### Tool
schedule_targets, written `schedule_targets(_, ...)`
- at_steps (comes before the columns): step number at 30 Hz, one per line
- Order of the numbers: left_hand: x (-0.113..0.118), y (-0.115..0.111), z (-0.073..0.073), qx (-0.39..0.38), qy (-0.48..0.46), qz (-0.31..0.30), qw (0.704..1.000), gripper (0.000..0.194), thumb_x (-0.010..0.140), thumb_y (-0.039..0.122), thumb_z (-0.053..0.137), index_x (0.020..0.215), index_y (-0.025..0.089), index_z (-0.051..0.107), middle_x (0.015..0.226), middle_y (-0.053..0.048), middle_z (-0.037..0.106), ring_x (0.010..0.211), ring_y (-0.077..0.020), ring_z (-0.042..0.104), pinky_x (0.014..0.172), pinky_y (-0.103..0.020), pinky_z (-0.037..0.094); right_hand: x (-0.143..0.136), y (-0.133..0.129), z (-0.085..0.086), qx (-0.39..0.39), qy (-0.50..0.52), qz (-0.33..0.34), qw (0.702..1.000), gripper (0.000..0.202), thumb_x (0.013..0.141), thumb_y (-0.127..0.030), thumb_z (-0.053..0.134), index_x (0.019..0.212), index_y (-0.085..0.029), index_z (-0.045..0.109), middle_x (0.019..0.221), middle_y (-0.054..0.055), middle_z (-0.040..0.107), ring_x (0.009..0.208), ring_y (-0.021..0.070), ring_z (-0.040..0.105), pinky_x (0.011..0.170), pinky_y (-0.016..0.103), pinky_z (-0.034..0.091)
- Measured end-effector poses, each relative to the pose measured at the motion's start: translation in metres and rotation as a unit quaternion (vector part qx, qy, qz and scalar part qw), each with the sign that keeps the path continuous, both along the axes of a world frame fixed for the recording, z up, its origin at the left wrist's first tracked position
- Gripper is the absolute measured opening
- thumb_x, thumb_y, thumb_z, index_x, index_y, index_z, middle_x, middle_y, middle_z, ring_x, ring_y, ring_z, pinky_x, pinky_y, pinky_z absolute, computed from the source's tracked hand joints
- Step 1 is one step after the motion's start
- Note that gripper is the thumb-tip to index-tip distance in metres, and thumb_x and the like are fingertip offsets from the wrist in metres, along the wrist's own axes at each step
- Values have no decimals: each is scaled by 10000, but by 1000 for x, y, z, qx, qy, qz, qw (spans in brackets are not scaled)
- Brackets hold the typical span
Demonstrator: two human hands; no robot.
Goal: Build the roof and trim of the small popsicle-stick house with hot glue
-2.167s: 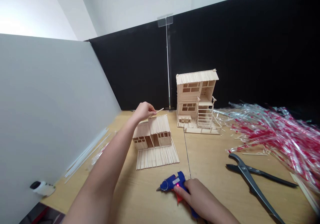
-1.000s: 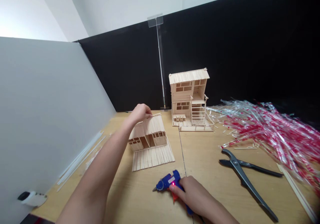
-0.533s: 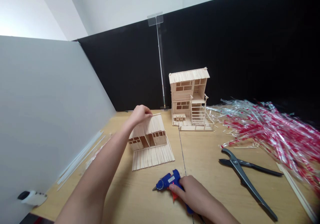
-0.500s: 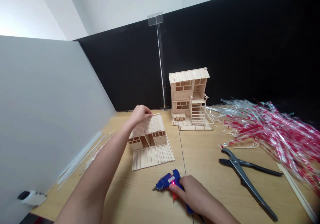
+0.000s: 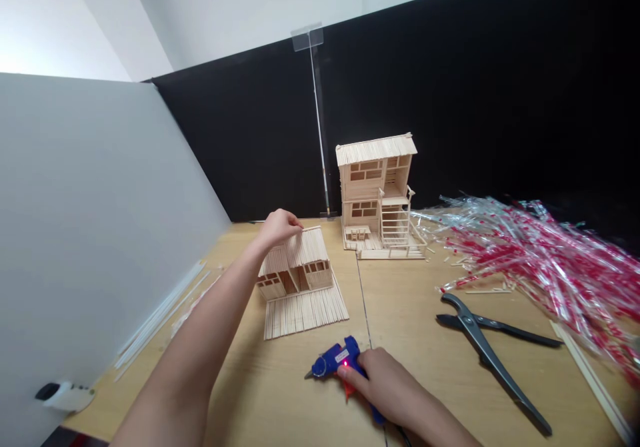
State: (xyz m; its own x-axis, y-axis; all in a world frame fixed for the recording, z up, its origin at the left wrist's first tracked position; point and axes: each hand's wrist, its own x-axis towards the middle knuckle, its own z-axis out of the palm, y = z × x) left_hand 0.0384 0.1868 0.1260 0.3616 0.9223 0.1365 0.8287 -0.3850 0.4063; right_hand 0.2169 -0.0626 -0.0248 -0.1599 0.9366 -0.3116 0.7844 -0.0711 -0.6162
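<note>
My left hand (image 5: 281, 226) is closed at the top of the roof of a small model house (image 5: 310, 247) built of thin wooden sticks. Its fingertips press at the ridge, and what lies right under them is partly hidden. The house stands on a stick base that reaches out in front as a porch. In my right hand (image 5: 387, 380) is a blue hot glue gun (image 5: 330, 362) with a lit red light and a red-orange trigger. The nozzle points left, low over the table in front of the porch.
A two-storey stick house (image 5: 375, 187) stands at the back by a black panel (image 5: 480, 94). To the right lie black pliers (image 5: 480, 344) and a heap of red-and-clear plastic wrappers (image 5: 540, 254). Glue sticks (image 5: 160, 320) and a white bottle (image 5: 65, 396) are at the left.
Both hands hold nearly the same positions. The view has shifted very slightly, and the small house and glue gun look otherwise unchanged.
</note>
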Motion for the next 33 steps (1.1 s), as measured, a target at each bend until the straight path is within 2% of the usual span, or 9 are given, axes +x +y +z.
schedule_targets(12, -3, 1, -2, -15, -16, 0, 1000, 145, 736, 230, 679, 800, 167, 792, 814, -74, 758, 740, -199, 663, 609, -276, 439, 0, 1, -1, -8, -2, -1, 1000, 513, 902, -589, 443, 753, -163, 688, 784, 120, 715, 678, 211, 645, 552, 276, 288)
schedule_targets(18, -16, -3, 2, -3, -28, 3, 1000, 214, 824, 301, 647, 938, 187, 787, 921, -73, 771, 839, -211, 688, 680, -286, 475, -1, 0, 1, -15, -4, -2, 1000, 527, 905, -592, 434, 758, -155, 687, 790, 127, 711, 670, 210, 635, 550, 276, 285)
schedule_targets(23, -25, -7, 4, 25, -22, -22, 999, 168, 824, 257, 653, 911, 207, 789, 925, -51, 773, 847, -203, 690, 737, -292, 478, -1, -1, 0, -11, 2, -2, 1000, 521, 905, -587, 440, 744, -155, 682, 785, 124, 710, 665, 200, 631, 549, 268, 288)
schedule_targets(28, -26, -8, -2, 84, 30, -69, 994, 154, 813, 205, 657, 891, 226, 789, 928, -43, 769, 832, -199, 684, 758, -302, 479, -1, 1, 0, -5, 2, 2, 1000, 517, 909, -577, 440, 726, -157, 680, 778, 118, 712, 668, 193, 632, 551, 265, 285)
schedule_targets(33, -27, -7, -5, 97, 48, -67, 992, 178, 812, 164, 632, 880, 230, 784, 914, -35, 768, 842, -192, 683, 774, -297, 482, -1, 1, 2, -14, -1, -3, 1000, 525, 909, -585, 443, 739, -151, 684, 763, 116, 705, 656, 194, 627, 552, 269, 291)
